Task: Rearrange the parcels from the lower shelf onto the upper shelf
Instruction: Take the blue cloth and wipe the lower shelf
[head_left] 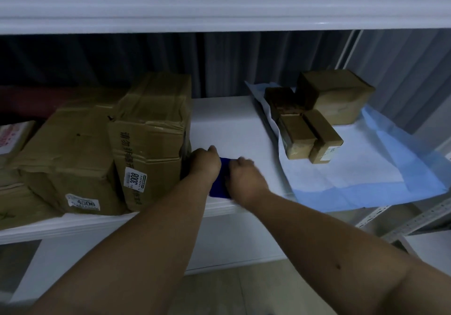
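Note:
A small dark blue parcel [219,183] lies on the white shelf [231,124] near its front edge. My left hand [203,162] grips its left side and my right hand [244,178] grips its right side, so most of the parcel is hidden. Just left of my left hand stands a tall cardboard box labelled 3008 [151,139]. A lower cardboard box labelled 4006 [70,161] sits beside it, further left.
A blue-and-white sheet [353,168] covers the shelf's right part and carries a brown box [336,95] and several small cardboard parcels [305,134]. Another shelf board [219,2] runs overhead. More parcels [9,143] crowd the far left. Metal rack uprights [415,219] show at lower right.

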